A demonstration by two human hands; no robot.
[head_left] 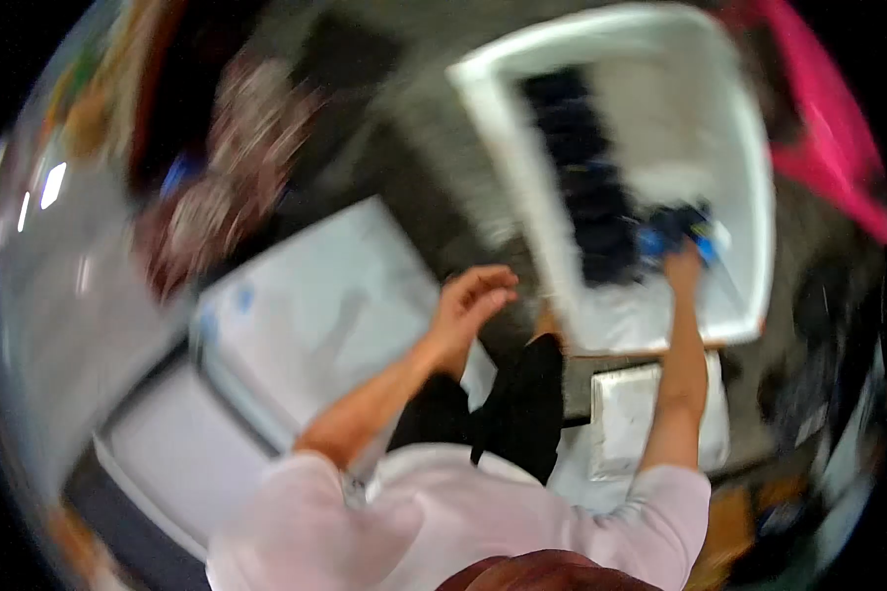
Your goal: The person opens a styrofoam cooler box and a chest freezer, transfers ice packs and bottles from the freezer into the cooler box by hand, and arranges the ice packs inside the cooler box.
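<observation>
My right hand (684,258) reaches down into a large white bin (767,197). It is closed on a dark bundle (672,223) with bright blue patches; blur hides its kind and most of my fingers. Just left of that bundle, a row of similar dark bundles (586,177) lies stacked along the bin's left side. My left hand (471,303) is held in the air above my lap, between the bin and a white tabletop. Its fingers are loosely bent, the thumb stands apart, and nothing is in it.
The white tabletop (306,315) at left bears small blue marks. A white box-like block (626,419) stands under my right arm. Reddish, shiny wrapped bundles (232,177) lie at upper left. Bright pink material (833,148) hangs beyond the bin's right side.
</observation>
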